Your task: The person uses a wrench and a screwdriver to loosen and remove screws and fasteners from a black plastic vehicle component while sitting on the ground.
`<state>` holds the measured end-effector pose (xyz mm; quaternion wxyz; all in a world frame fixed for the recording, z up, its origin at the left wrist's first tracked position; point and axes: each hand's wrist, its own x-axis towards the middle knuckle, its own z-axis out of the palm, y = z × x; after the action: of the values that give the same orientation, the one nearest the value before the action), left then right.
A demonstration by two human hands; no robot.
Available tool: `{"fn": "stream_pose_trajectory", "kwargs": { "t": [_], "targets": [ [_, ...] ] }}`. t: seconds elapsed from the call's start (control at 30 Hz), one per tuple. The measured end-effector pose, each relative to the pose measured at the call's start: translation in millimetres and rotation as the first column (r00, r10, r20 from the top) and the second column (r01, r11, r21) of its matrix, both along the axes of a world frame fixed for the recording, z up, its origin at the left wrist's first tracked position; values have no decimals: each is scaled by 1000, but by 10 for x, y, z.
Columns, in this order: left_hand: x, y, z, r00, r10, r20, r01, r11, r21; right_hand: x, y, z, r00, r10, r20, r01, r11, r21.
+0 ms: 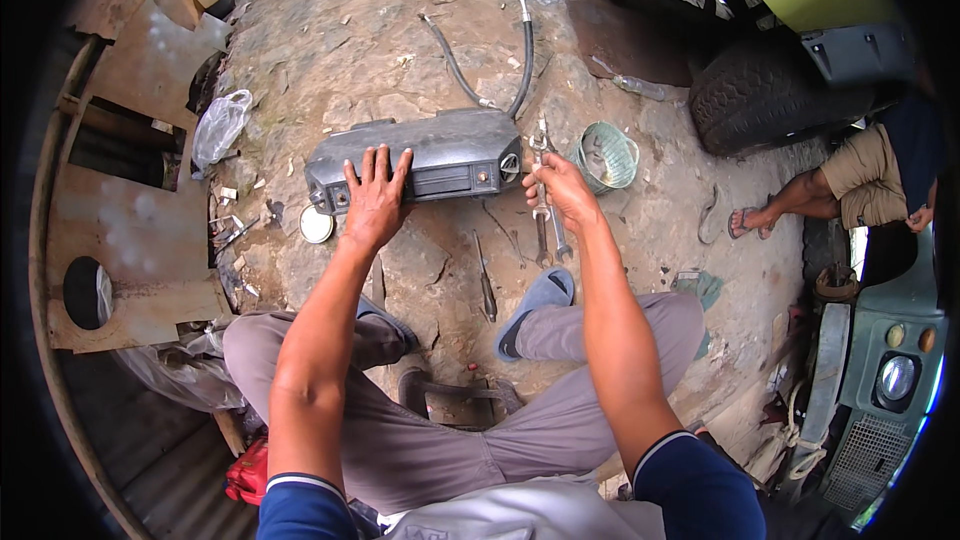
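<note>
A long dark grey box-shaped unit [455,145] with small knobs on its front lies on the ground before me. Black hoses [527,55] with metal end fittings run out behind it. My left hand [375,200] rests on the unit's top and front, fingers spread and stretched out. Beside its right end, my right hand [565,190] is closed around metal wrenches [541,230]; their lower ends hang below the fingers and one open jaw shows above. The palm hides the middle of the wrenches. A screwdriver [485,285] lies near my feet.
A green mesh basket [607,155] stands right of the wrenches. A round lid [316,224] lies left of the unit. Further right are a large tire [765,95], a person in tan shorts [858,175] and a green vehicle front [895,360]. Cut board panels [130,190] line the left.
</note>
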<state>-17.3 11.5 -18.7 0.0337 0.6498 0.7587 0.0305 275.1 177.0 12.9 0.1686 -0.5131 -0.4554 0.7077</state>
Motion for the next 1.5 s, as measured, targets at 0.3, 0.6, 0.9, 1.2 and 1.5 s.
{"fn": "stream_pose_trajectory", "kwargs": {
  "t": [0.3,0.6,0.9,1.2,1.5],
  "targets": [
    [7,16,-39,1000,-10,8,10,999,50,-200,-253,250,984,174,-28,-173,985,23],
    [76,36,-7,1000,-5,8,5,999,36,-250,-753,-104,984,3,-181,-30,988,-151],
    [84,9,67,999,4,51,-4,1000,1,-446,-927,-388,980,-59,-189,17,976,-218],
    [70,38,33,999,-10,51,7,999,48,-484,-980,-559,957,-145,-252,97,976,-193],
    [82,48,62,998,3,60,-6,999,50,-675,-1070,-554,851,-290,-438,154,935,-320]
  ]
}}
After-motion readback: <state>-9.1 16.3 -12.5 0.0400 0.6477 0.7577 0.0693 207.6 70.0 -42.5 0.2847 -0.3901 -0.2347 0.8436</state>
